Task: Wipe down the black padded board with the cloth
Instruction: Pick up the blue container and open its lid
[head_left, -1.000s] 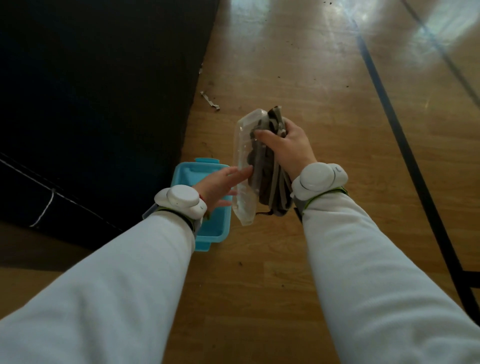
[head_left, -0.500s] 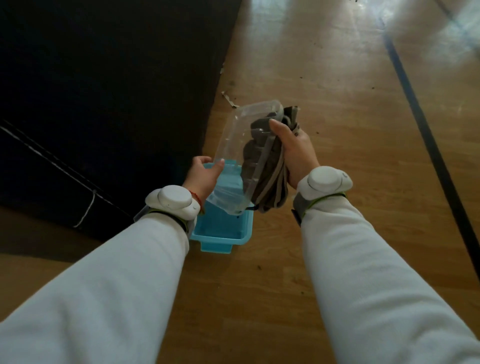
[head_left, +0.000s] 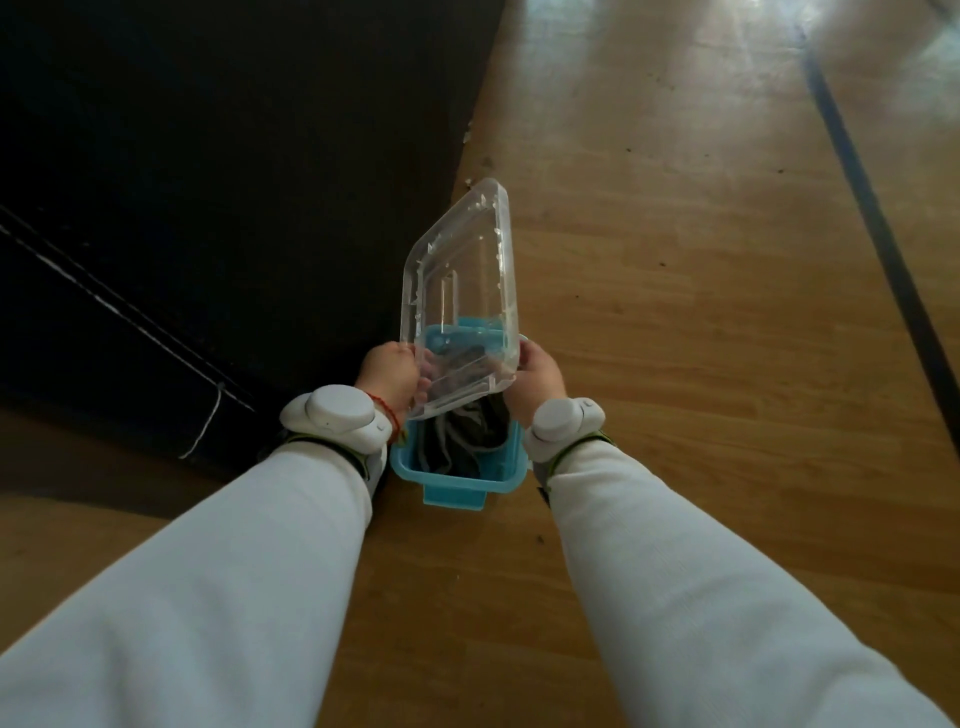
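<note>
The black board (head_left: 208, 182) walls off the left side just beside the blue box (head_left: 457, 488), the tilted clear lid (head_left: 462, 270) gripped by the left hand (head_left: 389, 371) and right hand (head_left: 537, 374) covers all but the box's near end, and open wooden floor (head_left: 701, 312) lies to the right, near and far.

Both arms are covered by long, plain white sleeves of soft fabric: the left sleeve (head_left: 208, 597) is seen at 7 o'clock in the view, the right sleeve (head_left: 701, 597) at 5 o'clock. At each cuff a rounded, white, pebble-shaped unit is worn, the left wrist device (head_left: 335, 418) and the right wrist device (head_left: 563, 423). Each is fastened by a dark strap (head_left: 576, 452) edged in green. A small dark mark is visible on each casing's edge. A thin red string bracelet (head_left: 387, 410) is tied at the left wrist, at 3 o'clock of its device.
</note>
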